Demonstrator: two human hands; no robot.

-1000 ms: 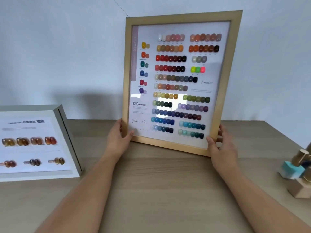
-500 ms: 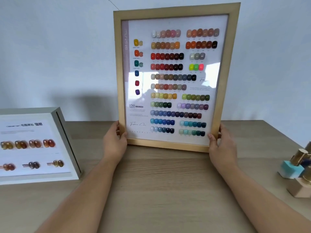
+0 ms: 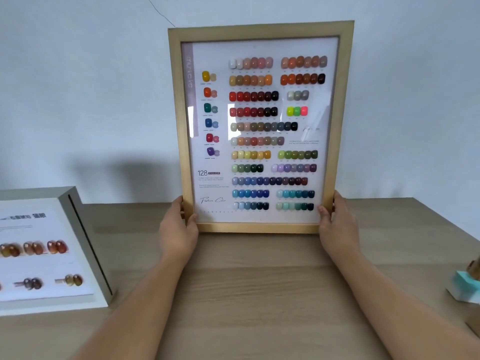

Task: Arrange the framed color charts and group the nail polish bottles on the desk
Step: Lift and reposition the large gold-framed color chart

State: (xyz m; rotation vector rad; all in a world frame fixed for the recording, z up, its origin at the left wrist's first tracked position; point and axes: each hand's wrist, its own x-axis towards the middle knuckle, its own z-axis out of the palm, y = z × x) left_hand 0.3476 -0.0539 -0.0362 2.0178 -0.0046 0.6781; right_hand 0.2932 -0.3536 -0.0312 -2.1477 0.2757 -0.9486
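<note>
Pale wood frames the large color chart (image 3: 261, 128), which stands upright near the back of the wood-grain bench (image 3: 254, 287), close before the white wall (image 3: 78, 87), its lower edge at or just above the surface; contact cannot be confirmed. The left hand (image 3: 179, 229) clasps the lower left corner and the right hand (image 3: 337, 227) the lower right corner, each closed about the frame's side rail with the thumb on the front face. The step in hand appears to be the placing of this chart; the next move probably calls for settling its base and leaning or propping it before either grip is loosened, since a tall frame on a narrow edge may tip. A second chart in a white frame (image 3: 49, 253) lies flat at the left, well apart, cut off by the picture's edge. At the far right a teal nail polish bottle (image 3: 465, 287) is only partly in view, with a second bottle's corner barely visible below it; how many bottles await grouping cannot be told. The chart's fine print is illegible.
</note>
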